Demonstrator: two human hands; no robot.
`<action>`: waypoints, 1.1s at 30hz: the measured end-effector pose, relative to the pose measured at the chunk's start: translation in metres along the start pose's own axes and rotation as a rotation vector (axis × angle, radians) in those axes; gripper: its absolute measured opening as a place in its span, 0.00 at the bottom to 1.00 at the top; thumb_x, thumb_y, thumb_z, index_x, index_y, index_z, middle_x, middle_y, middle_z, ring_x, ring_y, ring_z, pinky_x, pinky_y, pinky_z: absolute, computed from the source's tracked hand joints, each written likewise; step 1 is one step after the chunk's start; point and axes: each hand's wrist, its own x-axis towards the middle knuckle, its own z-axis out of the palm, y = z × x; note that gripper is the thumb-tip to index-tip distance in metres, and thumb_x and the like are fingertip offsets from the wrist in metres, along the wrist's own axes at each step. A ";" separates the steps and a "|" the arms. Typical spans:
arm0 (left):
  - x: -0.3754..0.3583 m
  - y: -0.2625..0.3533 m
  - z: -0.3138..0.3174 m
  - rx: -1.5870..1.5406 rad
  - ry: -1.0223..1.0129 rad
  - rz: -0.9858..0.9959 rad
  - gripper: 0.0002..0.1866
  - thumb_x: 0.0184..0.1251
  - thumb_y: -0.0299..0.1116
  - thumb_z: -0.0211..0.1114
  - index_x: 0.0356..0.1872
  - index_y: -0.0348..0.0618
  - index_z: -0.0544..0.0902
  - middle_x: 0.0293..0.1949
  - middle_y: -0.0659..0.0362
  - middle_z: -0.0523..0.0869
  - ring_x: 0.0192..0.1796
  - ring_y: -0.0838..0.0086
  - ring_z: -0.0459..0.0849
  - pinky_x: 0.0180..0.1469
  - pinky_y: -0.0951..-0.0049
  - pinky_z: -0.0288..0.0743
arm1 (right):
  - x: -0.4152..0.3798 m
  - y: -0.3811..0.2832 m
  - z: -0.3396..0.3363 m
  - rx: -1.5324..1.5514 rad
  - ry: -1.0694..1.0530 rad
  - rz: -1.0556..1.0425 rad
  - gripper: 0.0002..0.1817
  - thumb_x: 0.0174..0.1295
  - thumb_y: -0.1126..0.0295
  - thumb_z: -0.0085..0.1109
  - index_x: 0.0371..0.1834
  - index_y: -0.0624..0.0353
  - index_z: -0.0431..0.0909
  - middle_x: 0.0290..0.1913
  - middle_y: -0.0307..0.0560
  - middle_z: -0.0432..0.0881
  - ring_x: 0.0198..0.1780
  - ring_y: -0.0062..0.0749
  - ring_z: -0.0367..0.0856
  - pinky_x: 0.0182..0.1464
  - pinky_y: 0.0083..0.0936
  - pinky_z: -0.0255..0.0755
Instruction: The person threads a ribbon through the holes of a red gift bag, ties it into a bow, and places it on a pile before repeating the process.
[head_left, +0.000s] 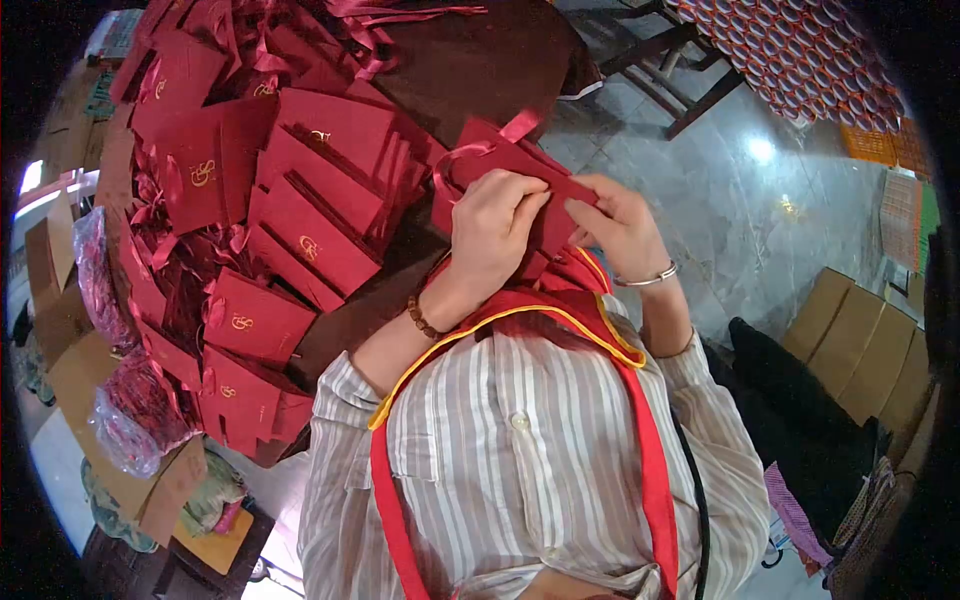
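Both hands are on a dark red paper gift bag [487, 150] with a ribbon, held in front of my chest. My left hand [492, 222], with a beaded bracelet at the wrist, has its fingers pinched together over the bag's face. My right hand [622, 225], wearing a silver bangle, grips the bag's right edge between thumb and fingers. A shiny red ribbon [520, 125] loops out at the bag's top. Whether my left fingertips also pinch a ribbon end is hidden.
Many similar red bags [310, 245] with gold print lie piled on the dark table [480, 65] to the left. Plastic-wrapped bundles [130, 415] are beyond them. A wooden stool [690, 80] stands on the tiled floor, and flattened cardboard [850, 345] is at right.
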 end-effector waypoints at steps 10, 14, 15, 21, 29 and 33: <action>0.002 0.007 0.004 0.063 0.025 0.081 0.04 0.53 0.24 0.64 0.28 0.38 0.76 0.25 0.53 0.77 0.29 0.58 0.77 0.32 0.63 0.70 | 0.005 0.004 0.007 -0.251 0.070 -0.176 0.11 0.62 0.74 0.53 0.46 0.66 0.74 0.35 0.39 0.80 0.34 0.16 0.77 0.36 0.16 0.73; 0.002 0.007 0.004 0.107 0.035 0.131 0.04 0.53 0.23 0.63 0.28 0.38 0.75 0.25 0.53 0.77 0.29 0.58 0.77 0.32 0.62 0.70 | 0.003 -0.004 0.007 -0.239 0.049 -0.130 0.12 0.61 0.74 0.53 0.46 0.67 0.75 0.35 0.40 0.81 0.33 0.17 0.78 0.34 0.16 0.73; 0.001 0.006 0.003 0.101 0.031 0.132 0.04 0.53 0.23 0.63 0.28 0.38 0.75 0.25 0.53 0.76 0.29 0.58 0.77 0.32 0.62 0.70 | 0.004 -0.004 0.008 -0.240 0.048 -0.130 0.12 0.61 0.74 0.53 0.46 0.67 0.75 0.35 0.40 0.81 0.33 0.17 0.78 0.34 0.16 0.73; -0.001 0.008 0.001 0.066 0.038 0.108 0.04 0.53 0.23 0.62 0.28 0.38 0.76 0.25 0.53 0.77 0.29 0.59 0.77 0.32 0.63 0.70 | 0.005 -0.002 0.009 -0.280 0.135 -0.242 0.14 0.54 0.67 0.57 0.40 0.64 0.78 0.30 0.55 0.82 0.32 0.39 0.82 0.37 0.29 0.73; -0.002 0.005 0.001 0.090 0.062 0.131 0.04 0.52 0.22 0.63 0.27 0.37 0.76 0.25 0.53 0.76 0.28 0.58 0.77 0.31 0.63 0.70 | 0.002 -0.008 0.007 -0.353 0.111 -0.251 0.14 0.54 0.66 0.57 0.40 0.65 0.78 0.31 0.56 0.81 0.34 0.43 0.82 0.37 0.30 0.73; 0.001 0.010 -0.003 0.142 0.032 0.175 0.04 0.52 0.20 0.63 0.29 0.36 0.77 0.26 0.51 0.78 0.28 0.58 0.79 0.31 0.65 0.72 | -0.002 -0.010 0.006 -0.326 0.023 -0.168 0.13 0.58 0.74 0.56 0.45 0.69 0.76 0.37 0.41 0.82 0.38 0.17 0.77 0.40 0.17 0.72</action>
